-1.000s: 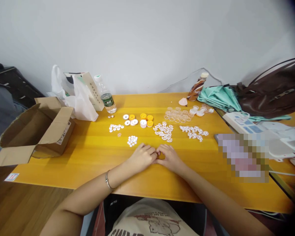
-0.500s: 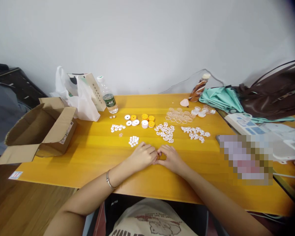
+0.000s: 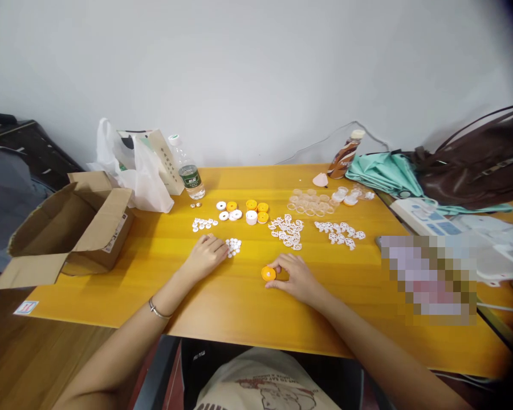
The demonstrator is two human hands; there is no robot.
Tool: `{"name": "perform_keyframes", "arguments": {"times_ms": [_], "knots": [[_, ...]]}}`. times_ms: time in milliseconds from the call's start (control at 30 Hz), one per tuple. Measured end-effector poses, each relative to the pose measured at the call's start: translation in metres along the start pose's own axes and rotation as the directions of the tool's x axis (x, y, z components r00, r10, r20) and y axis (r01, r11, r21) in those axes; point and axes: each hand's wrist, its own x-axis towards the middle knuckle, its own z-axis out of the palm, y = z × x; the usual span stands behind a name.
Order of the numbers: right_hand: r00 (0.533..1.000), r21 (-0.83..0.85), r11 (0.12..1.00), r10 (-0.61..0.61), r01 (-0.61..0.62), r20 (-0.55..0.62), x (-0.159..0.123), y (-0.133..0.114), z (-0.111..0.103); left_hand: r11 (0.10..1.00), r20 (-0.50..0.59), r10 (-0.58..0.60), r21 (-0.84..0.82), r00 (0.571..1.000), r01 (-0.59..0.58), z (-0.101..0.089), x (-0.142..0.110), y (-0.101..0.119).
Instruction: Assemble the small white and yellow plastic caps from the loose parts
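My right hand [image 3: 297, 277] pinches an orange round plastic cap [image 3: 268, 274] between thumb and fingers, just above or on the table. A small pale spot shows in the cap's middle. My left hand [image 3: 206, 257] has its fingers curled together beside a cluster of small white round pieces [image 3: 234, 247]. Its fingertips are hidden, so what they hold, if anything, does not show. A small, pale, clear-looking bit [image 3: 210, 234] lies right at its knuckles. Behind it are more small white discs [image 3: 204, 224].
White and orange round parts [image 3: 251, 217] stand mid-table, with white openwork pieces [image 3: 287, 232] and clear rings [image 3: 312, 203] to the right. A cardboard box [image 3: 106, 245], water bottle [image 3: 191, 176] and plastic bag [image 3: 147, 185] are left; a brown drink bottle [image 3: 345, 156] and pixelated object [image 3: 427, 279] are right.
My hands were together; the left has moved left to the small white pieces. The right stays in place, and the orange cap in its pinch is now uncovered.
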Motion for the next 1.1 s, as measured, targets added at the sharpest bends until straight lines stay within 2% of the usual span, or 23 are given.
{"name": "perform_keyframes", "arguments": {"times_ms": [200,333,500,600,667,800,933,1100], "knots": [[1.0,0.007,1.0,-0.003,0.003,-0.004,-0.001,0.0,0.0,0.998,-0.025,-0.041,-0.049,0.999,0.04,-0.006,0.0,0.003],[1.0,0.013,1.0,0.0,0.0,-0.001,0.0,0.001,0.0,0.973,-0.072,-0.075,-0.225,0.995,0.057,-0.012,0.004,0.019],[1.0,-0.002,1.0,0.001,-0.001,0.005,0.0,-0.001,-0.001,0.841,0.038,-0.004,-0.54,0.999,0.024,-0.012,0.02,0.052],[1.0,-0.012,1.0,0.001,-0.001,0.013,0.001,-0.002,-0.002,0.765,0.068,0.0,-0.643,0.998,0.044,-0.01,0.031,0.064],[1.0,-0.016,1.0,-0.004,0.004,0.014,0.001,-0.003,-0.002,0.747,0.071,0.014,-0.664,0.997,0.036,-0.009,0.036,0.067],[1.0,-0.023,1.0,-0.02,0.02,0.004,0.001,-0.002,-0.001,0.812,0.062,0.091,-0.583,0.994,-0.038,-0.005,0.042,0.07],[1.0,-0.039,0.999,-0.03,0.03,-0.007,0.001,-0.001,-0.001,0.92,-0.008,0.197,-0.345,0.98,-0.188,-0.002,0.045,0.071],[0.999,-0.037,0.999,-0.037,0.036,-0.012,0.002,-0.003,-0.002,0.919,-0.106,0.361,-0.131,0.927,-0.373,-0.007,0.046,0.068]]}}
